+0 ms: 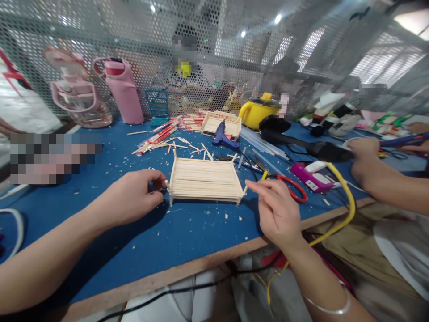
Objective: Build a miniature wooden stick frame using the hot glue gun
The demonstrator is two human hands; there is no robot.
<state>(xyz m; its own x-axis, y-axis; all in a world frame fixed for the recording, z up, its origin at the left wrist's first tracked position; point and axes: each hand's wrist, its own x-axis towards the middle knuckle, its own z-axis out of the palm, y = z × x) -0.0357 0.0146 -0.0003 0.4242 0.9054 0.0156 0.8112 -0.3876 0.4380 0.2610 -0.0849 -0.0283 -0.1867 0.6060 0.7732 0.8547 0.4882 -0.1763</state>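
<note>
The left hand (pixel 132 194) curls its fingers at the near left post (pixel 168 184) of the stick frame (pixel 206 177); whether it grips cannot be told. The stick frame stands on the table (pixel 197 232), nearer than the glue gun (pixel 221 136). The right hand (pixel 279 210), loosely open, points its index finger at the near right post (pixel 245 189), near the scissors (pixel 304 193).

Passage lies nearside of the stick frame (pixel 206 179) (glue gun (pixel 220 135) blocks behind).
</note>
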